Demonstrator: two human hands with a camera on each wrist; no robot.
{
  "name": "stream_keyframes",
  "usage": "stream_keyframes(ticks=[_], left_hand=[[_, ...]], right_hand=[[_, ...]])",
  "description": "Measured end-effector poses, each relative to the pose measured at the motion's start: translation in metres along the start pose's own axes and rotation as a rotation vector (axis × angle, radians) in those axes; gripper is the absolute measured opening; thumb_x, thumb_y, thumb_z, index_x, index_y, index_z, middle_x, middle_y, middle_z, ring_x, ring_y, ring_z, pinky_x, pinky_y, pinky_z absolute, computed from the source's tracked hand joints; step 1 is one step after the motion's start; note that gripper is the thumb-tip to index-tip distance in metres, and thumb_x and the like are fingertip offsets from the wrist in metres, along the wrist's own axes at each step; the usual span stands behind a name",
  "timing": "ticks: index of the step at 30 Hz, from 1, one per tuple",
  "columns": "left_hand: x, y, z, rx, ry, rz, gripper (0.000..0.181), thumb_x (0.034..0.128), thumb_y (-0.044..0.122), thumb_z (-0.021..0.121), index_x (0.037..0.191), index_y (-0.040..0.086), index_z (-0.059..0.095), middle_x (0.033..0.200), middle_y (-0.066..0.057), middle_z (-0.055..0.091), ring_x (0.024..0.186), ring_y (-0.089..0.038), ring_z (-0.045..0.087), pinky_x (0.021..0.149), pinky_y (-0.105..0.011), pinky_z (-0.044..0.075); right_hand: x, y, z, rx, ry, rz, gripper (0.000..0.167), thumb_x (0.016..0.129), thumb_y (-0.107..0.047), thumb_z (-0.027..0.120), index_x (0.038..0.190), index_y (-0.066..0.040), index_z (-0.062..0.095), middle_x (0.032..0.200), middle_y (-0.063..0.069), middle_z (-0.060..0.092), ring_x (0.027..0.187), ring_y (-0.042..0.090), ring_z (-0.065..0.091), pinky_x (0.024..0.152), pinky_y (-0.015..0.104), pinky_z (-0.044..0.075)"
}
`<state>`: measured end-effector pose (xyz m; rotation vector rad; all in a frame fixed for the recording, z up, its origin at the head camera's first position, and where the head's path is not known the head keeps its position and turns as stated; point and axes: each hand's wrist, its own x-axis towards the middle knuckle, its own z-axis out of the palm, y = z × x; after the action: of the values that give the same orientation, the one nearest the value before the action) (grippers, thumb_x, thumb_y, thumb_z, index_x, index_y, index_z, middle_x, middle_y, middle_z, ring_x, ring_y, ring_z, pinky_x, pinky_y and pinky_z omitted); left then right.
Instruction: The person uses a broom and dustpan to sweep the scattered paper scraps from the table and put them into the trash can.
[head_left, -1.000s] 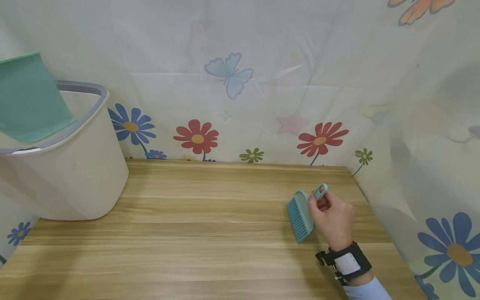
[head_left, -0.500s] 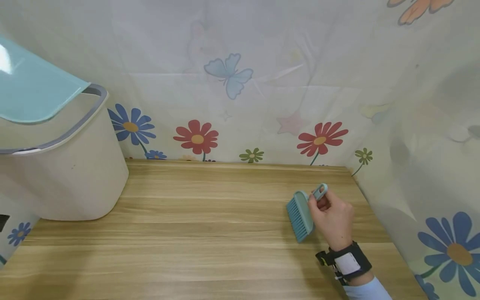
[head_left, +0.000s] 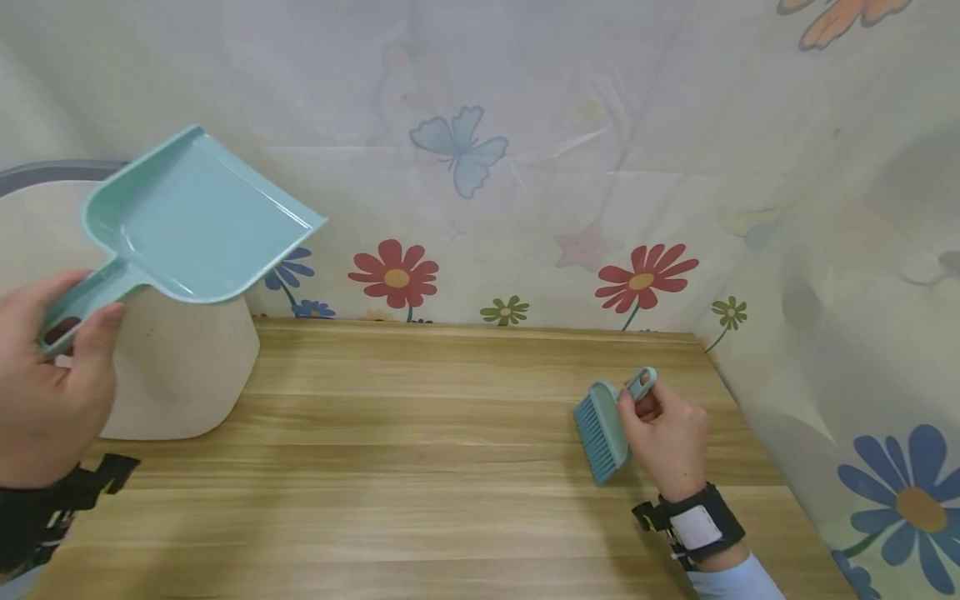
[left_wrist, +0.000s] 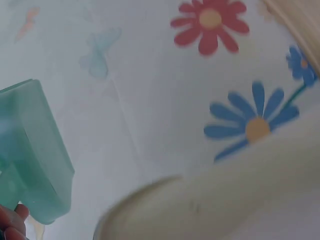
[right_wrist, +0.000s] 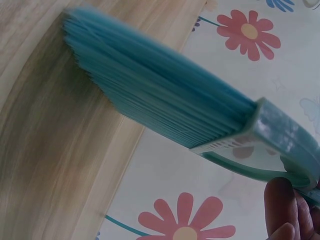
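Note:
My left hand [head_left: 63,375] grips the handle of a light teal dustpan [head_left: 202,221], raised in front of the white bin at the left. The pan's wide edge points up and to the right, and its tray looks bare. In the left wrist view the dustpan [left_wrist: 37,150] shows at the left edge, with fingertips [left_wrist: 15,217] below it. My right hand [head_left: 667,433] pinches the short handle of a teal hand brush [head_left: 603,429] over the right part of the table. Its bristles [right_wrist: 155,80] slant down toward the wood in the right wrist view.
A tall white bin [head_left: 180,375] with a grey rim [head_left: 60,171] stands on the left of the wooden table [head_left: 420,467]. Behind and to the right hangs a pale sheet [head_left: 525,100] printed with flowers and butterflies. Each wrist wears a black camera strap [head_left: 705,521].
The dustpan has come from over the bin's opening, turned over, and moved right and toward me. My left hand has entered the head view. The right hand and brush have stayed still.

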<state>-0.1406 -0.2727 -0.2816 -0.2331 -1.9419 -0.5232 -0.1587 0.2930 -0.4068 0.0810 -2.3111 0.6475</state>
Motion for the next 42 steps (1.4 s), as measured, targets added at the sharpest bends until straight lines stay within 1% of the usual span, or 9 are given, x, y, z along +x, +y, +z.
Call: stream_keyframes(ticks=[2, 5, 9, 13, 18, 23, 30, 38, 42], left_hand=[[-0.007, 0.010, 0.008, -0.028, -0.010, 0.028, 0.060, 0.1047, 0.045, 0.060, 0.121, -0.013, 0.068, 0.091, -0.036, 0.066, 0.071, -0.013, 0.051, 0.074, -0.011, 0.029], [-0.021, 0.025, 0.023, -0.054, -0.041, 0.069, 0.065, 0.1034, 0.052, 0.058, 0.112, -0.011, 0.073, 0.084, -0.029, 0.070, 0.061, -0.035, 0.054, 0.068, -0.017, 0.035], [-0.044, 0.041, 0.042, -0.103, -0.165, 0.092, 0.069, 0.1051, 0.057, 0.051, 0.111, -0.008, 0.073, 0.085, -0.022, 0.073, 0.063, -0.033, 0.063, 0.062, -0.023, 0.045], [-0.069, 0.052, 0.060, -0.179, -0.298, 0.098, 0.040, 0.1020, 0.032, 0.068, 0.116, -0.005, 0.072, 0.090, -0.017, 0.074, 0.067, -0.025, 0.068, 0.059, -0.025, 0.051], [-0.097, 0.067, 0.079, -0.258, -0.519, 0.009, 0.034, 0.0888, 0.006, 0.080, 0.121, 0.000, 0.070, 0.093, -0.006, 0.075, 0.071, -0.011, 0.063, 0.059, -0.023, 0.051], [-0.117, 0.080, 0.092, -0.337, -0.726, -0.101, 0.028, 0.0977, 0.011, 0.072, 0.125, 0.005, 0.069, 0.101, -0.001, 0.075, 0.079, -0.005, 0.064, 0.067, -0.026, 0.055], [-0.133, 0.095, 0.102, -0.429, -0.959, -0.240, 0.030, 0.1041, 0.018, 0.064, 0.131, 0.006, 0.066, 0.092, 0.003, 0.063, 0.073, -0.005, 0.051, 0.063, -0.022, 0.043], [-0.145, 0.105, 0.115, -0.455, -1.093, -0.300, 0.031, 0.1068, 0.018, 0.059, 0.135, 0.006, 0.064, 0.112, -0.001, 0.069, 0.090, -0.009, 0.058, 0.078, -0.026, 0.049], [-0.150, 0.109, 0.118, -0.469, -1.126, -0.333, 0.030, 0.1076, 0.018, 0.057, 0.135, 0.008, 0.063, 0.121, -0.002, 0.069, 0.097, -0.009, 0.059, 0.084, -0.029, 0.051]], right_hand=[[0.000, 0.000, -0.001, -0.001, 0.000, 0.001, 0.006, 0.086, -0.004, 0.077, 0.089, -0.003, 0.072, 0.059, 0.003, 0.065, 0.049, 0.002, 0.050, 0.047, 0.013, 0.037], [0.000, 0.000, -0.001, -0.003, -0.001, 0.003, 0.006, 0.086, -0.004, 0.078, 0.089, -0.003, 0.072, 0.059, 0.003, 0.065, 0.049, 0.002, 0.050, 0.047, 0.013, 0.037], [0.000, -0.001, -0.001, -0.009, -0.002, -0.002, 0.007, 0.086, -0.005, 0.078, 0.089, -0.003, 0.072, 0.059, 0.004, 0.065, 0.049, 0.003, 0.051, 0.047, 0.012, 0.037], [0.000, -0.001, -0.001, -0.013, -0.003, -0.004, 0.007, 0.086, -0.006, 0.078, 0.088, -0.003, 0.072, 0.059, 0.004, 0.065, 0.049, 0.005, 0.052, 0.047, 0.013, 0.037], [0.000, -0.001, -0.001, -0.014, -0.002, -0.003, 0.007, 0.086, -0.006, 0.078, 0.089, -0.002, 0.073, 0.059, 0.004, 0.064, 0.049, 0.006, 0.052, 0.047, 0.013, 0.036], [0.000, -0.002, -0.001, -0.012, -0.002, -0.012, 0.006, 0.086, -0.005, 0.078, 0.088, -0.002, 0.072, 0.059, 0.004, 0.064, 0.049, 0.007, 0.052, 0.047, 0.014, 0.037], [0.000, -0.005, -0.002, -0.017, 0.000, -0.029, 0.007, 0.085, -0.004, 0.078, 0.088, -0.002, 0.072, 0.059, 0.004, 0.064, 0.049, 0.006, 0.053, 0.046, 0.013, 0.037], [-0.003, -0.015, -0.003, -0.026, -0.028, -0.049, 0.007, 0.085, -0.006, 0.078, 0.087, -0.004, 0.072, 0.061, 0.004, 0.066, 0.051, 0.009, 0.057, 0.048, 0.015, 0.040], [-0.004, -0.019, -0.004, -0.052, -0.040, -0.130, 0.008, 0.085, -0.008, 0.079, 0.086, -0.005, 0.071, 0.064, 0.005, 0.069, 0.053, 0.012, 0.062, 0.049, 0.019, 0.043]])
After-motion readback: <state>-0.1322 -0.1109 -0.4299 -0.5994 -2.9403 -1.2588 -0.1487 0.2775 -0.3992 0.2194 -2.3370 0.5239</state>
